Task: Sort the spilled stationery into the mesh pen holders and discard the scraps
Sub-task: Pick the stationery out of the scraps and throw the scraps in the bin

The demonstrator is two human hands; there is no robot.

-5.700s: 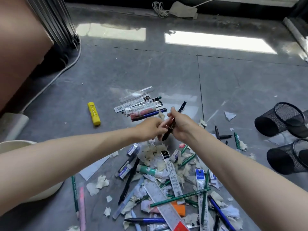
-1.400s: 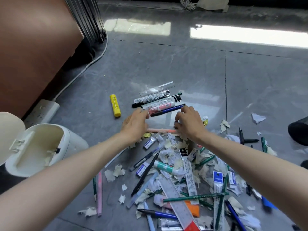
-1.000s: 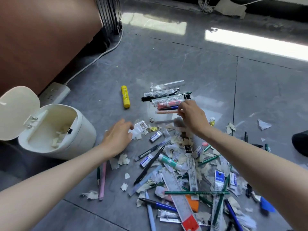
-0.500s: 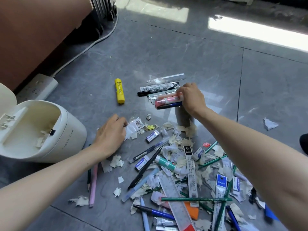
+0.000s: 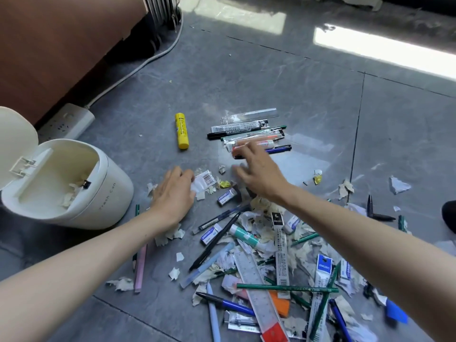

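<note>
Centre frame, a barcoded wrapper [image 5: 205, 179] is touched by curled fingers of the left hand [image 5: 172, 195] (grip unclear); fingers of the right hand [image 5: 260, 175] are spread, empty.

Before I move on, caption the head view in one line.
Left hand on a barcode wrapper near the open bin; right hand, open, blurred, between lined-up pens and the spilled pile.

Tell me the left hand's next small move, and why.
Probably lift the barcode wrapper and drop it into the open bin. The left hand touches the wrapper's edge, though whether it grips it is unclear. The bin stands just to that hand's left, lid up, with scraps inside.
</note>
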